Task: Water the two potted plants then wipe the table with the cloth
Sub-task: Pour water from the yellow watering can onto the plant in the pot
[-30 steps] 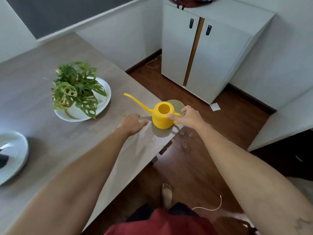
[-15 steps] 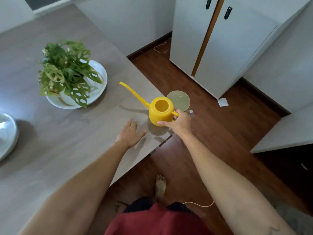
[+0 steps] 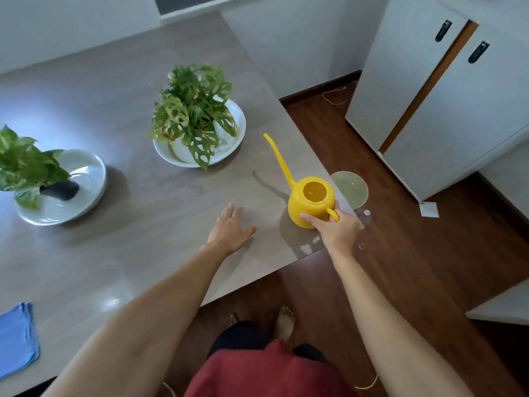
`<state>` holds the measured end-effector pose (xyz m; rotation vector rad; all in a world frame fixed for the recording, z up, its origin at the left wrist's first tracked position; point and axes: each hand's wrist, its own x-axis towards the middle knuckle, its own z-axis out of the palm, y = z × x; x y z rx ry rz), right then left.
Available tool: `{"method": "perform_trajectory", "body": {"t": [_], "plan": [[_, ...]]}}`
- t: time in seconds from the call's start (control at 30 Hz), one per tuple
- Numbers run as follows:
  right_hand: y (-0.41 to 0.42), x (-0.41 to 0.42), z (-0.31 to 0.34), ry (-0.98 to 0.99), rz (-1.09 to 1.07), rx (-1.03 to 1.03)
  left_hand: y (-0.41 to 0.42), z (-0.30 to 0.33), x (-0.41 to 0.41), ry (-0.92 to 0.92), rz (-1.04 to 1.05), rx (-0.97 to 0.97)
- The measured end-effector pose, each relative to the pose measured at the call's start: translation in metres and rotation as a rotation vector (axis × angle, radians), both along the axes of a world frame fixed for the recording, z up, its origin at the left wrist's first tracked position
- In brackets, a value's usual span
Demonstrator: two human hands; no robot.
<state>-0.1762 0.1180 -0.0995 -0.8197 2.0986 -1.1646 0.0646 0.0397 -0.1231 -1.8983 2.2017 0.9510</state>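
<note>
A yellow watering can with a long thin spout stands near the right corner of the grey table. My right hand is closed around its handle. My left hand lies flat and open on the tabletop, to the left of the can. A holey-leaved plant sits in a white dish behind the can. A second plant in a black pot lies tilted in another white dish at the left. A blue cloth rests at the table's near left edge.
A pale green round lid or plate lies on the wooden floor beside the table corner, with small clear items near it. A white cabinet stands at the right. My bare feet are below the table edge.
The view swung left, bringing the second plant and blue cloth into sight. My right hand stays on the can's handle. My left hand has flattened onto the table.
</note>
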Motion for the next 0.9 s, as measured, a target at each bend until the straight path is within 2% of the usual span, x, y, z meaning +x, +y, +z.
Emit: {"method": "perform_trajectory", "body": {"t": [0.33, 0.67, 0.9], "plan": [[-0.027, 0.049, 0.037, 0.142, 0.105, -0.103, -0.007, -0.011, 0.033, 0.039, 0.106, -0.112], [-0.050, 0.104, 0.090, 0.249, 0.069, -0.134, -0.042, -0.027, 0.088, -0.005, 0.142, -0.159], [-0.068, 0.144, 0.121, 0.337, 0.039, -0.178, -0.053, -0.046, 0.124, -0.089, 0.009, -0.242]]}}
